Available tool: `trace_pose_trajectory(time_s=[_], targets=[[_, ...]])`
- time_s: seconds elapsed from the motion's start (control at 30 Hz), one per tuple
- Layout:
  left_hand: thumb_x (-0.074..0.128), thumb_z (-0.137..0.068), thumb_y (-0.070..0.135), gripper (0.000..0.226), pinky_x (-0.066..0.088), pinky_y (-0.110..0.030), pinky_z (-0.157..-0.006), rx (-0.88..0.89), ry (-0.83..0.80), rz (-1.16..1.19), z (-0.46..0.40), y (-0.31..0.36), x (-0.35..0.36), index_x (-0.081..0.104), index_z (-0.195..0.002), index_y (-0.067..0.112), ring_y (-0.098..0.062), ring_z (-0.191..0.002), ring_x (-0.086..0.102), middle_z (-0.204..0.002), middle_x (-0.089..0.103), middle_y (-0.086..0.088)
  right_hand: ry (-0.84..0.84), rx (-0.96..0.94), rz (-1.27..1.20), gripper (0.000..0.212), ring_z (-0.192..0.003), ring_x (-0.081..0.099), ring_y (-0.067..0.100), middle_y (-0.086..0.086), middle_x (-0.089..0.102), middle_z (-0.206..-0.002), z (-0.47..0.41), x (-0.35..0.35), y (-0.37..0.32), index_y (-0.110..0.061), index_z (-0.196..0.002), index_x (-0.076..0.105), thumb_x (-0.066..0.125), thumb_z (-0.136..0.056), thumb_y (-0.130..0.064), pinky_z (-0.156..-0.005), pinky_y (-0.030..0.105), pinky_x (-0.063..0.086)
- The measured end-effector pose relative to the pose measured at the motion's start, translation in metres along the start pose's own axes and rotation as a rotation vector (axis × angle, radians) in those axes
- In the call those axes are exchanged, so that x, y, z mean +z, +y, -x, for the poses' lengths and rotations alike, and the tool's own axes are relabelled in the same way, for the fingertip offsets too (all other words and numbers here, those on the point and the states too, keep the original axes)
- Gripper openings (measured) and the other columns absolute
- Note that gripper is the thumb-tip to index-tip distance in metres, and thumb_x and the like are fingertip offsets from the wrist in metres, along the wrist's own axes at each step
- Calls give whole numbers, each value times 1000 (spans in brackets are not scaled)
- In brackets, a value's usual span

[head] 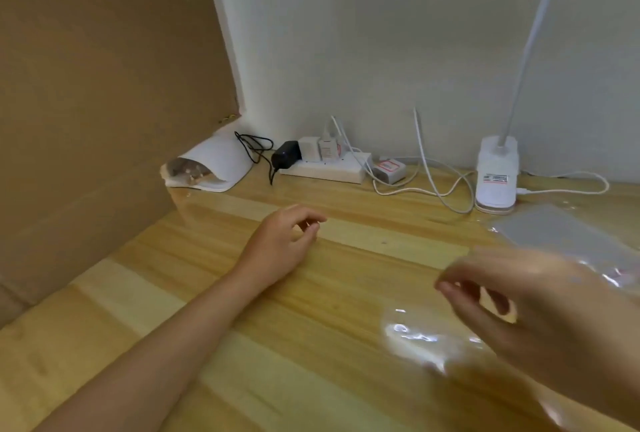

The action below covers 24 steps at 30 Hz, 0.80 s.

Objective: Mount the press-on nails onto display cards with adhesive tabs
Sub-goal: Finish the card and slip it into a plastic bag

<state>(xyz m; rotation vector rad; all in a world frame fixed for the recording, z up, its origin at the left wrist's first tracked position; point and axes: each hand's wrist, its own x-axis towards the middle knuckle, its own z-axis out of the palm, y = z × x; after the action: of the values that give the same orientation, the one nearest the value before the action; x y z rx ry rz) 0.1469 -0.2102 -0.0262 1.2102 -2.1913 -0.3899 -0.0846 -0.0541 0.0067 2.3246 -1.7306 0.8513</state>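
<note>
Closest in, the right hand [540, 310] is hovering blurred over the worktop [277, 345], fingers loosely curled; a glossy clear plastic film [415, 338] is shimmering just below and around it, but whether those fingers are pinching the film, I cannot tell. The left hand [284, 241] is lying out across the pale wood planks with its bare forearm stretched behind it, fingers softly bent, thumb near forefinger, gripping nothing visible. The two hands are sitting well apart. At the right edge, a flat grey sheet inside a crinkly clear bag [561, 234] is lying on the wood; no nails or cards are showing plainly. Along the back wall, a white power strip [325, 170] is carrying a black adapter [285, 154] and white plugs, cables looping beside it. A white lamp [497, 175] is standing on its rounded base. A curved white nail dryer [211, 164] is sitting by the brown cardboard panel [104, 102].
</note>
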Motion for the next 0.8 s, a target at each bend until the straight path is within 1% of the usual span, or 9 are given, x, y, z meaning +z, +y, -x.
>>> trace_pose_trajectory(time_s=[0.03, 0.1, 0.2, 0.37, 0.43, 0.5, 0.6, 0.7, 0.8], targets=[[56, -89, 10, 19, 33, 3, -69, -72, 47, -5, -6, -13, -6, 64, -99, 24, 11, -83, 49, -90, 57, 18, -52, -52, -37, 17, -53, 37, -1, -23, 47, -62, -16, 14, -17, -33, -76, 59, 45, -82, -39, -42, 20, 38], [54, -89, 8, 19, 35, 1, -67, -202, 155, -7, -20, -38, -21, 62, -92, 25, 8, -81, 50, -94, 59, 11, -112, -138, -111, 18, -65, 46, 5, -16, 56, -76, -42, 48, -39, -32, -88, 59, 42, -87, -38, -54, 26, 39], [50, -90, 6, 19, 35, -14, -72, -356, 252, -70, -40, -75, -40, 62, -99, 16, -7, -88, 51, -110, 59, -2, -148, -66, -121, 21, -88, 55, 16, -10, 58, -95, -85, 84, -52, -28, -101, 57, 40, -91, -33, -67, 28, 41], [47, -90, 6, 40, 35, -25, -77, -667, 419, -7, -73, -115, -63, 45, -130, 5, -27, -114, 49, -132, 48, -12, -113, -19, -127, 23, -91, 53, 24, 0, 57, -99, -124, 139, -63, -17, -103, 56, 37, -94, -25, -73, 33, 44], [47, -91, 4, 37, 33, -27, -73, -733, 464, 22, -84, -126, -69, 44, -128, 4, -31, -114, 50, -127, 49, -15, -111, -39, -114, 25, -92, 49, 23, 1, 53, -98, -121, 153, -63, -16, -102, 54, 33, -95, -28, -72, 31, 37], [46, -90, -1, 30, 36, -30, -76, -771, 494, -1, -93, -139, -73, 47, -120, 4, -34, -116, 49, -120, 50, -17, -80, -48, -111, 26, -89, 46, 21, -1, 50, -96, -117, 160, -61, -18, -101, 53, 31, -95, -30, -68, 30, 29], [47, -91, 0, 47, 37, -34, -95, -866, 472, -21, -103, -159, -77, 33, -135, -3, -35, -123, 44, -135, 44, -20, -56, -47, -114, 26, -85, 43, 19, -3, 49, -93, -116, 165, -59, -20, -100, 52, 30, -95, -33, -67, 29, 24], [46, -93, 6, 56, 33, -33, -99, -905, 444, 35, -108, -171, -79, 20, -142, -1, -33, -127, 39, -141, 39, -18, -50, -53, -118, 26, -85, 41, 18, -4, 48, -93, -117, 166, -59, -21, -100, 51, 29, -95, -34, -68, 28, 23], [47, -93, 9, 56, 32, -36, -100, -912, 430, 26, -110, -177, -80, 20, -141, -1, -34, -127, 39, -141, 38, -20, -59, -42, -125, 26, -85, 42, 17, -5, 49, -94, -118, 166, -58, -22, -100, 50, 27, -95, -35, -70, 28, 25]])
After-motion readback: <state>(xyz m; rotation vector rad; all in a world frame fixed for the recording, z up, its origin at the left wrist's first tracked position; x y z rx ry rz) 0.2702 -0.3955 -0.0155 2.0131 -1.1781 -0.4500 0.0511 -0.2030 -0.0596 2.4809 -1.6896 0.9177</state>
